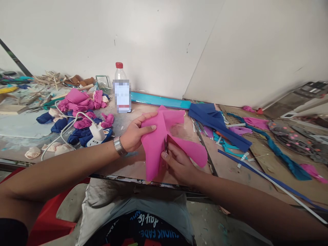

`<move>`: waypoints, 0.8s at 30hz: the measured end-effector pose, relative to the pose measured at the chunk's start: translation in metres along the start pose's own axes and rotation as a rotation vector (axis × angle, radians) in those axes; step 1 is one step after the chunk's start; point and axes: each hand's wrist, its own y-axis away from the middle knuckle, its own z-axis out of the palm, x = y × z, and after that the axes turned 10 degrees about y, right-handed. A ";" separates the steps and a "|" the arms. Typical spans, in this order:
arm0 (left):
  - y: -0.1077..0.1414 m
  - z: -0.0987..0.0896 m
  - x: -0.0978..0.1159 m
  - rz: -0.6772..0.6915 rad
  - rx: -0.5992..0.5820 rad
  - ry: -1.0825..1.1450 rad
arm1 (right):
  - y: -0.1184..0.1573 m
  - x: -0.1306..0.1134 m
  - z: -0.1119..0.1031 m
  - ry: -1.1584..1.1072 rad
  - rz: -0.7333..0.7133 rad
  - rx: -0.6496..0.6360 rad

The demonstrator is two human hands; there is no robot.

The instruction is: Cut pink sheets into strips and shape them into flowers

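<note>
A bright pink sheet (153, 147), of paper or thin cloth, is held up over the front of the table. My left hand (134, 131), with a metal watch at the wrist, pinches its upper left part, thumb on top. My right hand (179, 162) is closed around a pair of scissors (166, 145). Their dark blades point up and away from me, at a slit that runs through the sheet. To the right of the slit, a flap of the sheet (196, 150) curls outward. My right fingers hide most of the scissor handles.
On the left lie pink and blue cloth bundles (77, 102), a power strip (98, 138) and a white cable (61, 136). A red-capped bottle (119, 70) stands at the back behind a phone (123, 97). Blue cloth (217, 123), scraps and a white rod (282, 188) lie to the right.
</note>
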 end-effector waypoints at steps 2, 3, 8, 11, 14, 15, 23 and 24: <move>-0.001 0.000 -0.001 0.006 0.018 0.009 | -0.001 -0.001 0.002 -0.027 -0.030 0.012; -0.001 0.000 -0.001 0.003 0.022 0.013 | -0.002 -0.001 0.002 -0.032 -0.033 0.016; -0.002 -0.001 -0.002 0.002 0.015 0.033 | -0.004 0.007 0.004 -0.097 0.068 -0.021; -0.002 -0.001 0.000 -0.027 0.010 0.035 | -0.002 0.011 0.005 -0.214 0.162 -0.051; -0.001 -0.002 0.000 -0.040 0.001 0.028 | 0.001 0.006 0.005 -0.346 0.229 -0.066; -0.001 -0.002 0.000 -0.037 -0.004 0.027 | 0.002 0.004 0.004 -0.373 0.249 -0.073; -0.001 -0.002 0.002 -0.023 -0.048 0.047 | 0.001 0.002 -0.005 -0.517 0.322 -0.285; -0.001 -0.002 0.003 -0.023 -0.045 0.045 | 0.001 0.002 -0.005 -0.545 0.348 -0.312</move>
